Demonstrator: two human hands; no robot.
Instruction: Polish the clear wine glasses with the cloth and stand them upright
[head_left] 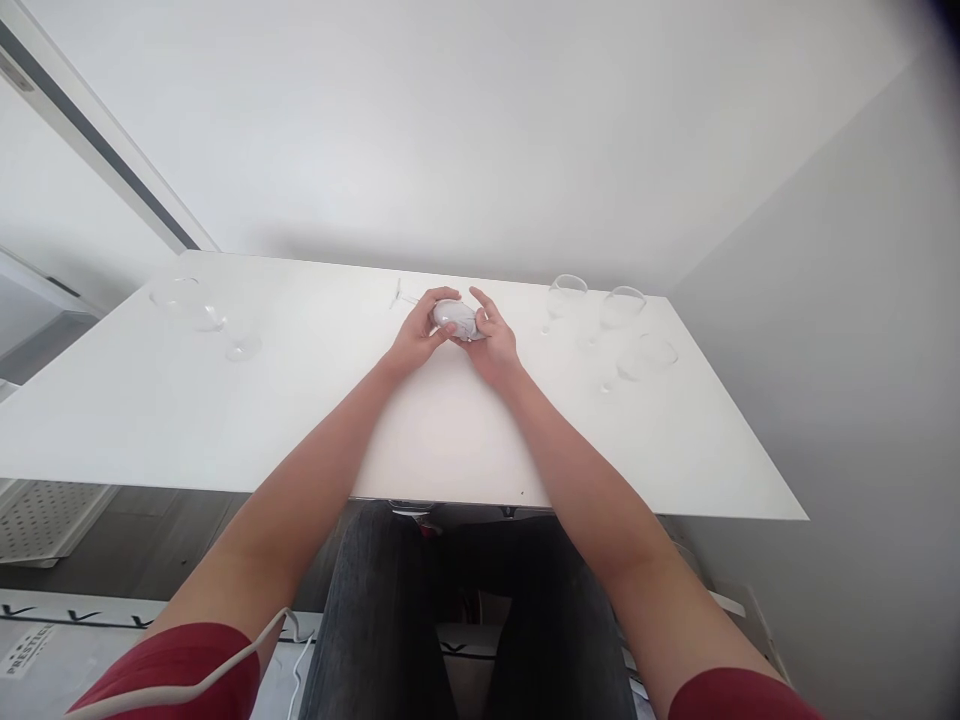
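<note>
Wine glass [444, 313] held on its side between both hands, above the bench [442, 430].
The bowl is gripped by the curled fingers of the left hand [420, 335]; what seems to be a pale cloth [465, 321] is pinched at the rim end by the right hand [493, 345], one finger raised. The long axis is pointed with the foot toward ten o'clock, the left hand being nearer the stem. Three other glasses [622, 308] are seen toward three o'clock.

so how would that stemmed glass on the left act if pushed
The glass looks fragile, being clear and seemingly thin-walled. Pushed near the rim, it would probably tip, since its bowl stands high over a small foot.
</note>
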